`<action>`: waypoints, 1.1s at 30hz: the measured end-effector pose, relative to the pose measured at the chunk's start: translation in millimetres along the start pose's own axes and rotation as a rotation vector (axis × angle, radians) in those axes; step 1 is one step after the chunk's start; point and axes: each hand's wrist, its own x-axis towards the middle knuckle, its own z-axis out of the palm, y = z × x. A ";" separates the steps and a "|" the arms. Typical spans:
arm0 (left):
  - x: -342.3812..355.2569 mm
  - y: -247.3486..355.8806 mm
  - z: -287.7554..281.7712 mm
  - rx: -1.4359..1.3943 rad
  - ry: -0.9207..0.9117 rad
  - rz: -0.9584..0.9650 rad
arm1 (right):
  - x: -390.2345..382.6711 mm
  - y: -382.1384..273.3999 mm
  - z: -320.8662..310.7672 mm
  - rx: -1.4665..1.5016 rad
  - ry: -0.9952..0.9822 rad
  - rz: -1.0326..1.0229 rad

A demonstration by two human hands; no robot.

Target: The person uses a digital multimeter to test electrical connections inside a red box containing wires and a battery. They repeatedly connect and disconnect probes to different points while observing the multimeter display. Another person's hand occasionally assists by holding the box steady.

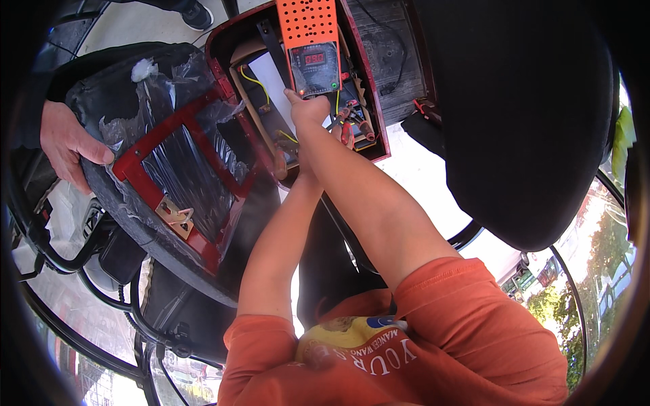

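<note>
right hand (311,111) free, one digit extended to the orange device (311,57); left hand (346,135) mostly hidden, grip unclear

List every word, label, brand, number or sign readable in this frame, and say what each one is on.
Lit red digits: on the display of the orange perforated electrical device; value not copied here.
Small print around that display: on the device's dark panel; too small to read.
Printed lettering, upside down: on the front of the orange T-shirt; partly legible, wording not copied.
</note>
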 end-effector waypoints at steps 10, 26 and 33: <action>0.2 6.4 1.6 -0.088 -0.016 0.017 | 1.8 2.3 0.6 -0.006 0.002 -0.010; -1.9 -2.1 0.6 0.036 -0.024 0.018 | 2.1 2.7 -0.4 0.080 -0.029 -0.028; 7.4 3.8 -0.4 1.287 0.183 0.564 | 0.3 -21.9 -11.2 0.041 -0.114 0.035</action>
